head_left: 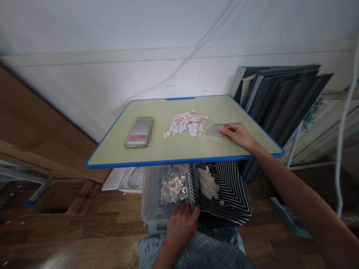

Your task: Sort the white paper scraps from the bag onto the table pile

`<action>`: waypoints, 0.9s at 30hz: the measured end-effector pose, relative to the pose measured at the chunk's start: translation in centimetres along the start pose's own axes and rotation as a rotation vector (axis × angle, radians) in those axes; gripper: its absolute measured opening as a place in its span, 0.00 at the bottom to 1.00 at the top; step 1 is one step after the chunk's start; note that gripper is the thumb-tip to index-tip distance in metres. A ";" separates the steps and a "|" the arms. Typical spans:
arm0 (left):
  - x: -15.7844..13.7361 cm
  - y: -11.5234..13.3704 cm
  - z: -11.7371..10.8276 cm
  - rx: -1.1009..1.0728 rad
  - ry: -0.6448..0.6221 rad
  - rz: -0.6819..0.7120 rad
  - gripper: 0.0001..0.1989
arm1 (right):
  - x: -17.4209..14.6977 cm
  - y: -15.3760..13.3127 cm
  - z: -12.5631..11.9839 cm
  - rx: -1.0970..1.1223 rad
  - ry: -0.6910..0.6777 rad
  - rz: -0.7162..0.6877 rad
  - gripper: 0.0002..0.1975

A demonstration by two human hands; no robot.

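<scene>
My right hand (238,135) rests over the right part of the small table (157,153), its fingers closed on the end of a clear, half-round protractor (213,130) lying on the tabletop. To the left of the protractor lies a loose pile of torn paper scraps (186,122), white and pinkish. Below the table's front edge, my left hand (183,222) is closed over the near rim of a clear plastic bin (151,201). More paper scraps (172,188) fill part of that bin.
A blurred-out flat object (139,132) lies on the table's left side. Beside the bin, a black-and-white striped bag (230,190) holds paper pieces (208,184). Dark panels (280,93) lean at the right. Cardboard (42,123) stands left, and a cable (179,67) runs along the wall.
</scene>
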State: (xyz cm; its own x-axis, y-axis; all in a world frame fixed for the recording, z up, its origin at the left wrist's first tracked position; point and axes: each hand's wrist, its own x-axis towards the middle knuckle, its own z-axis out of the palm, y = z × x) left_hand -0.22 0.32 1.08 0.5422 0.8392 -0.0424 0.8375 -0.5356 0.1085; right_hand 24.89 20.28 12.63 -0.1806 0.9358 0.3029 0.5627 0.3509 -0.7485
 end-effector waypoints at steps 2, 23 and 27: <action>0.0 0.0 0.0 -0.003 -0.003 0.002 0.21 | 0.1 0.1 0.1 -0.029 0.016 0.015 0.21; -0.1 0.0 -0.1 0.002 0.014 0.001 0.20 | 0.4 -2.5 3.7 -0.218 -0.187 -0.277 0.19; -0.1 0.0 0.0 0.005 0.022 -0.006 0.19 | 0.9 -4.6 6.2 -0.353 -0.215 -0.314 0.17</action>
State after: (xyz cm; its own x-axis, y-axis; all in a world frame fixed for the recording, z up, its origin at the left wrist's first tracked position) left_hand -0.25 0.22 1.10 0.5353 0.8444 -0.0208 0.8412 -0.5307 0.1034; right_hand 17.12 19.73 12.68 -0.5256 0.7863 0.3247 0.6858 0.6175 -0.3851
